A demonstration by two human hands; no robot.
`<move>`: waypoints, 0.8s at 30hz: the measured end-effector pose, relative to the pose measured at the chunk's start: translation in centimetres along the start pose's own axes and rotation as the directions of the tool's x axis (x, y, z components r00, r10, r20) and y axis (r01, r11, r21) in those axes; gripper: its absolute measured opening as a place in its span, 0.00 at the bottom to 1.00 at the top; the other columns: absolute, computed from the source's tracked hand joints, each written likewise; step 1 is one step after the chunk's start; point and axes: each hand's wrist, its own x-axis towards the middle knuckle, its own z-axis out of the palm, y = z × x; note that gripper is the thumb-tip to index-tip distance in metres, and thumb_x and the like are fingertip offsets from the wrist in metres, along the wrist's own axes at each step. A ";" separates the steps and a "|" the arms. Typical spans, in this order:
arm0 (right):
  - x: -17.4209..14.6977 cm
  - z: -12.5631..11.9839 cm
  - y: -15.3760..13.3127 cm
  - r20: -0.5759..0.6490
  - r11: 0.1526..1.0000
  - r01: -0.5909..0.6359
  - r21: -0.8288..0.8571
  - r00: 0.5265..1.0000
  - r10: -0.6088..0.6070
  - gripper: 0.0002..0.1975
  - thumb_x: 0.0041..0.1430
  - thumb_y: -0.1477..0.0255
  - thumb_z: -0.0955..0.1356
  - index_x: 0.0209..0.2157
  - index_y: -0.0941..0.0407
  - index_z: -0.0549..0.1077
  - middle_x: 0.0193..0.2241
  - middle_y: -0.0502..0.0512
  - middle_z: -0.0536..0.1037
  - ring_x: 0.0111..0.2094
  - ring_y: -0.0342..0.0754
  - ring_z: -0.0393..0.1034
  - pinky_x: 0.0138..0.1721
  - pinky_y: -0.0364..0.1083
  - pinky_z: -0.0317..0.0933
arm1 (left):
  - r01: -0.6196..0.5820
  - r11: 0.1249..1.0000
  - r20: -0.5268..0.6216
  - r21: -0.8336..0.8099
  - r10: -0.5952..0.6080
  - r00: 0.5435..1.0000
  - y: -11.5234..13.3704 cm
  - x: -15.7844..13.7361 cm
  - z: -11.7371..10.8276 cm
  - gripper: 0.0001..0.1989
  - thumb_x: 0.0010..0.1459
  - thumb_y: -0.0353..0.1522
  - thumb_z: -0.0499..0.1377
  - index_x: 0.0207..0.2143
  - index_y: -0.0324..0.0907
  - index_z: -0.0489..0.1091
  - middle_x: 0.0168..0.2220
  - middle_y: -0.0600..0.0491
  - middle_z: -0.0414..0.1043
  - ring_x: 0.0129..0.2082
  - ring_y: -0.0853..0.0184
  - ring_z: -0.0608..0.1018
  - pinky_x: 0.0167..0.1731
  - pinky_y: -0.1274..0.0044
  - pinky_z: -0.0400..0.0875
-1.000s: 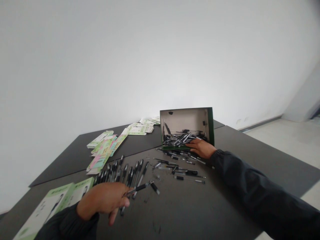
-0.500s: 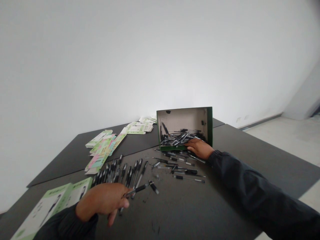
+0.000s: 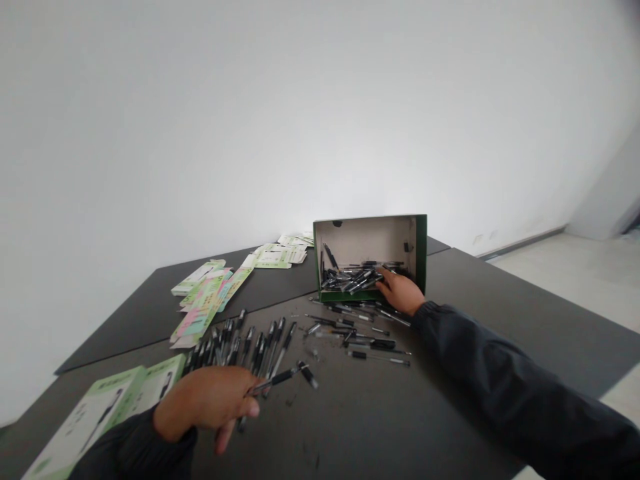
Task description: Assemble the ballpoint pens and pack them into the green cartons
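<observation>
My left hand is closed around a gel pen with a black grip, its tip pointing right over the table. Part of another pen shows below that hand's fingers. My right hand reaches into a green-edged cardboard box that lies on its side, open towards me. Its thumb and fingers pinch some pens at the front of the heap; how many cannot be told. Behind my left hand lies a row of black-capped pens. A short black pen cap rests by the held pen's tip.
Loose pens and refills are scattered before the box. Green and white pen cartons lie at the near left. Flattened coloured cartons and more cartons lie farther back on the dark table, near a white wall.
My right hand has moved slightly up and farther into the box mouth, and the front pens there have shifted. My left hand keeps its pen almost still.
</observation>
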 end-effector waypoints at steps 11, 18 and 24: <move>0.7 -0.4 -0.1 0.027 0.997 0.078 -0.014 0.997 -0.078 0.15 0.62 0.66 0.57 0.45 0.54 0.69 0.39 0.57 0.75 0.40 0.48 0.69 0.42 0.43 0.57 | 0.008 1.000 0.001 -0.003 -0.008 1.000 0.1 0.0 0.0 0.16 0.57 0.32 0.46 0.42 0.36 0.68 0.27 0.43 0.78 0.33 0.62 0.79 0.32 0.77 0.69; 0.5 0.7 0.9 -0.115 0.982 -0.167 0.086 0.978 0.177 0.18 0.60 0.70 0.57 0.51 0.59 0.60 0.29 0.57 0.76 0.31 0.50 0.71 0.32 0.43 0.58 | 0.033 0.999 0.012 0.030 -0.034 0.999 0.6 -0.2 -0.2 0.16 0.57 0.32 0.45 0.41 0.35 0.68 0.28 0.42 0.77 0.33 0.63 0.79 0.34 0.78 0.68; 0.4 0.3 0.4 -0.048 0.985 -0.158 -0.073 0.987 0.155 0.22 0.60 0.70 0.57 0.55 0.58 0.59 0.30 0.58 0.77 0.32 0.50 0.72 0.34 0.44 0.60 | 0.006 0.999 -0.025 0.033 -0.006 1.000 0.3 -0.1 0.1 0.15 0.56 0.33 0.45 0.39 0.38 0.68 0.26 0.46 0.78 0.31 0.63 0.79 0.32 0.78 0.68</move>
